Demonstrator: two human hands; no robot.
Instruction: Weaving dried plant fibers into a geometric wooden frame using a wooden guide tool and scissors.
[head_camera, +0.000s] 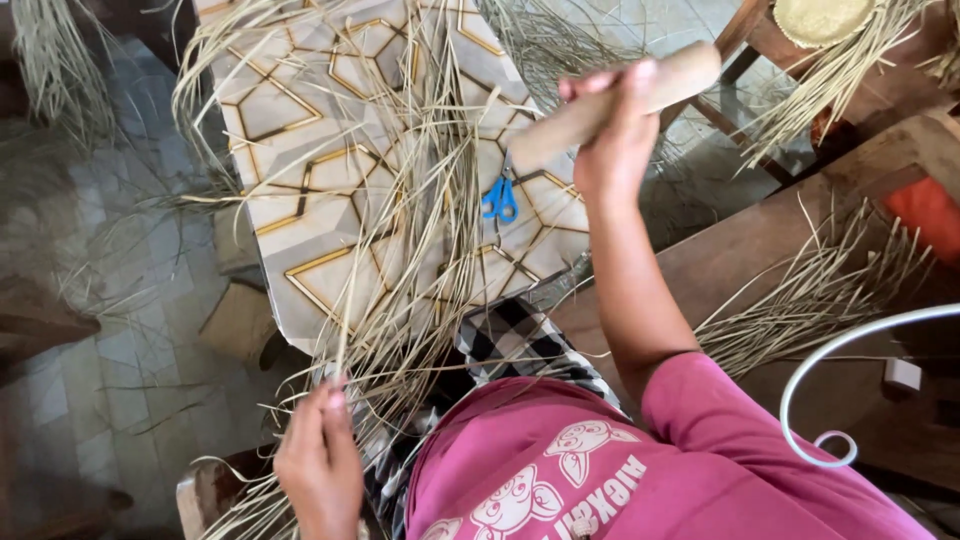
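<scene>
From the head camera, the right hand (612, 140) is clamped on a wooden roller (610, 105) raised over the surface (300, 120). The left hand (320, 460) pinches straw strands (400, 260) at its near edge. A swing could hit the blue scissors (500, 198) among them.

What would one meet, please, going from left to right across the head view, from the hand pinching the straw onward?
Left hand on the pale straw strands → blue-handled scissors → right hand gripping a tan wooden roller → white bent wire → orange object.
</scene>
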